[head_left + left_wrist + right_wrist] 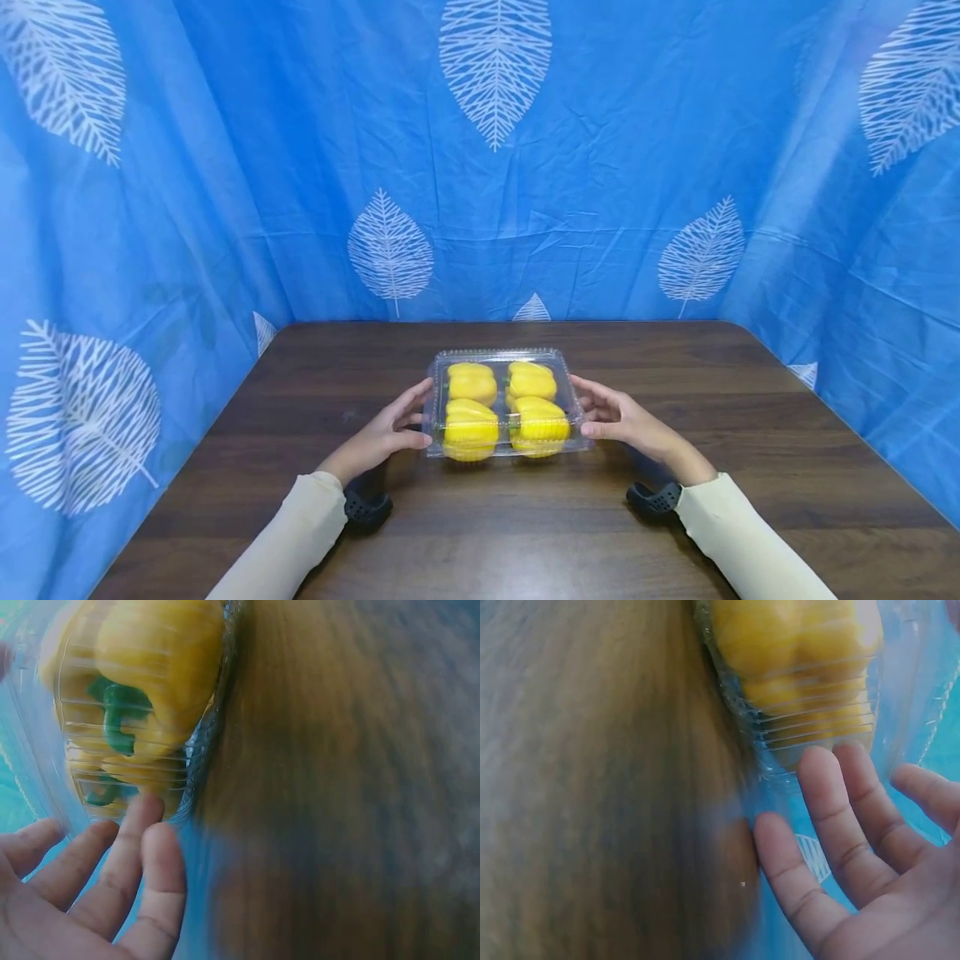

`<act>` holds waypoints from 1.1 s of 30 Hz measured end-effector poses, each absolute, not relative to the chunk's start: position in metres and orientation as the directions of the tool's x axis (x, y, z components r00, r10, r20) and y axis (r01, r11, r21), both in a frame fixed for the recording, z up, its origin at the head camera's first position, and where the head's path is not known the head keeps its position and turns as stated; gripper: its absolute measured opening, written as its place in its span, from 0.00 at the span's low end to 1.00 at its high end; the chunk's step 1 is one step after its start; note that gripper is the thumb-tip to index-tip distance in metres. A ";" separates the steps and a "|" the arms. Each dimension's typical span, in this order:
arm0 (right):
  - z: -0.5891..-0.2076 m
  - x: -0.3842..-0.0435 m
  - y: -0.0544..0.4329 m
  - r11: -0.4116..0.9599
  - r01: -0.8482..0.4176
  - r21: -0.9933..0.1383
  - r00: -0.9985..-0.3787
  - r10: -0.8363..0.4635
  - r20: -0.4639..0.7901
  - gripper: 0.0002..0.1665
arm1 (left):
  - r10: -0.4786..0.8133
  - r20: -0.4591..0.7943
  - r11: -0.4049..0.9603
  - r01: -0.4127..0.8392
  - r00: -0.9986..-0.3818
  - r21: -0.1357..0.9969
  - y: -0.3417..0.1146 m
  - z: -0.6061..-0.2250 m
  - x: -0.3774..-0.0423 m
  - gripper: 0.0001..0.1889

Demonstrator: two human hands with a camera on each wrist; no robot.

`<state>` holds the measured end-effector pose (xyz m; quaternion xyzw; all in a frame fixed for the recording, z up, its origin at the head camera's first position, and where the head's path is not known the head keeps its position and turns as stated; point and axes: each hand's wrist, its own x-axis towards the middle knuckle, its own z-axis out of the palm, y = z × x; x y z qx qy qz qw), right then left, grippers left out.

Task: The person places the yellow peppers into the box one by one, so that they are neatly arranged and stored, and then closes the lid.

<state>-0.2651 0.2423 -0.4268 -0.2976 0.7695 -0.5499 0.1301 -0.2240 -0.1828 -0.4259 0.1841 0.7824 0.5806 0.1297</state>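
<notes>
A clear plastic clamshell container (500, 357) is at the middle of the table in the head view, with several yellow bell peppers (471, 425) inside in two rows. Green stems (124, 720) show through its ribbed wall in the left wrist view. My left hand (375, 437) holds the container's left side, thumb at the front corner and fingers along the wall. On the right side my right hand (633, 425) grips it the same way, its fingertips (819, 761) against the ribbed wall in the right wrist view.
The dark wooden table (510, 533) extends around the container. Blue curtains (600, 167) with white leaf prints stand behind it and on both sides. Black bands (367, 507) sit at both wrists, below pale sleeves (750, 533).
</notes>
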 end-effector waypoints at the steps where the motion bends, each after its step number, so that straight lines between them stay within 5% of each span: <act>1: -0.426 -0.265 0.242 0.211 -0.312 -0.926 -0.782 -0.610 0.124 0.55 | 0.436 0.015 0.261 0.142 -0.900 0.955 -0.183 -0.426 -0.224 0.50; 33: -0.423 -0.266 0.240 0.096 -0.140 -0.986 -0.699 -0.714 0.029 0.63 | 0.485 -0.040 0.148 0.037 -0.873 0.988 -0.179 -0.421 -0.221 0.56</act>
